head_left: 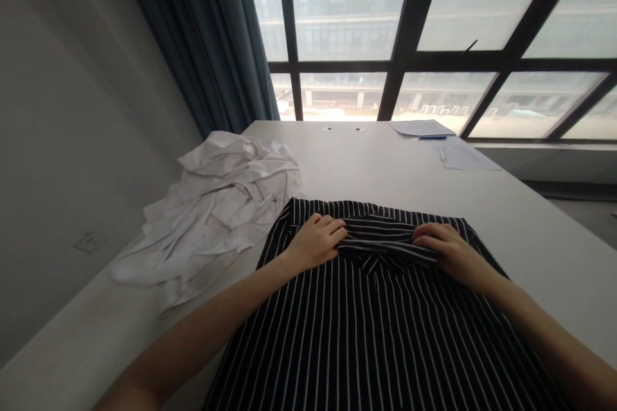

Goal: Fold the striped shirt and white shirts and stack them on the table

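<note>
Black pinstriped garment (366,334) is laid on a white table (530,237), its folded band pressed by the left hand (315,243) and right hand (448,250), fingers together, any pinch untellable; crumpled white cloth (216,205) lies leftward, papers (421,128) and a blue pen (432,137) beyond.

Shirt (216,205) L of garment (380,334) on table (385,167), papers (470,157) & pen (432,137) behind.

Two hands (315,243) (450,250), one striped garment (376,327), one white shirt (216,212), two papers (421,128) (467,157)
</note>
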A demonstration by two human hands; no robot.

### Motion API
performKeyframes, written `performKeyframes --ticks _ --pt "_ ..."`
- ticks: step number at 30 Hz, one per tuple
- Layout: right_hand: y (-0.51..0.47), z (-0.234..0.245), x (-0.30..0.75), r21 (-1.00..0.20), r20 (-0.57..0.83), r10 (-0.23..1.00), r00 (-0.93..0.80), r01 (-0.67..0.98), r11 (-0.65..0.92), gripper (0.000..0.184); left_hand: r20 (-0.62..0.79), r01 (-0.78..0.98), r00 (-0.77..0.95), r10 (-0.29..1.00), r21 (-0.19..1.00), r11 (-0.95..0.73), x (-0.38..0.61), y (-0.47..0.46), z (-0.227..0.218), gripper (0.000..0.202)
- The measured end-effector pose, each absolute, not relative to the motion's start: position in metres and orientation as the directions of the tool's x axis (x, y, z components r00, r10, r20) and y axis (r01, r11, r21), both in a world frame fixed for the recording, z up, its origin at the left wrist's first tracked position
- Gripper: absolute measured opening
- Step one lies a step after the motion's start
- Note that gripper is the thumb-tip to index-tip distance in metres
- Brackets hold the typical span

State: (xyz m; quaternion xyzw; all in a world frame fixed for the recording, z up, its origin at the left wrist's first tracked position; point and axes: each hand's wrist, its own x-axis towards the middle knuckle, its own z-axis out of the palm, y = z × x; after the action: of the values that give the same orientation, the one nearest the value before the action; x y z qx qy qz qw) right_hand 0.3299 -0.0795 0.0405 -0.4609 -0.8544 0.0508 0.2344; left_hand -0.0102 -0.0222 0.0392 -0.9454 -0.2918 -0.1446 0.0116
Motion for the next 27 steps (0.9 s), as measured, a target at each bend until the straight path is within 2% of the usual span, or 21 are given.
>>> performKeyframes --ticks 3,8,10,13,15,17,19,21,24,27 --pt "-0.087 0.031 0.339 -0.299 0.230 0.831 -0.507 0.775 0.556 0.036 0.242 0.566 0.777 0.581 0.136 -0.813 -0.023 -0.029 0.027 0.030" --pt "-0.084 0.040 0.334 -0.411 0.264 0.880 -0.394 0.780 0.472 0.027 0.316 0.599 0.679 0.663 0.283 -0.749 -0.019 -0.024 0.031 0.021" --pt "-0.081 0.039 0.330 -0.367 0.241 0.902 -0.358 0.827 0.426 0.027 0.313 0.641 0.636 0.706 0.295 -0.708 -0.012 -0.019 0.033 0.024" --pt "-0.077 0.029 0.328 -0.233 0.175 0.928 -0.329 0.902 0.364 0.055 0.234 0.720 0.591 0.772 0.279 -0.636 -0.004 -0.012 0.032 0.038" --pt "-0.074 0.021 0.331 -0.185 0.151 0.938 -0.311 0.924 0.336 0.061 0.180 0.738 0.597 0.782 0.260 -0.623 -0.002 -0.007 0.031 0.037" --pt "-0.070 0.018 0.335 -0.173 0.148 0.942 -0.300 0.930 0.323 0.054 0.147 0.720 0.631 0.761 0.253 -0.646 -0.001 -0.003 0.032 0.027" --pt "-0.068 0.021 0.338 -0.174 0.147 0.939 -0.312 0.926 0.335 0.036 0.135 0.681 0.675 0.725 0.263 -0.683 -0.003 0.000 0.036 0.018" --pt "-0.067 0.029 0.339 -0.179 0.162 0.924 -0.346 0.911 0.372 0.024 0.174 0.654 0.693 0.700 0.258 -0.711 -0.005 0.002 0.043 0.014" --pt "-0.068 0.043 0.339 -0.158 0.271 0.893 -0.359 0.899 0.409 0.025 0.294 0.671 0.655 0.696 0.195 -0.715 -0.010 0.002 0.053 0.018" --pt "-0.071 0.051 0.336 -0.072 0.382 0.867 -0.320 0.925 0.373 0.028 0.350 0.705 0.614 0.708 0.162 -0.691 -0.014 0.003 0.059 0.024"
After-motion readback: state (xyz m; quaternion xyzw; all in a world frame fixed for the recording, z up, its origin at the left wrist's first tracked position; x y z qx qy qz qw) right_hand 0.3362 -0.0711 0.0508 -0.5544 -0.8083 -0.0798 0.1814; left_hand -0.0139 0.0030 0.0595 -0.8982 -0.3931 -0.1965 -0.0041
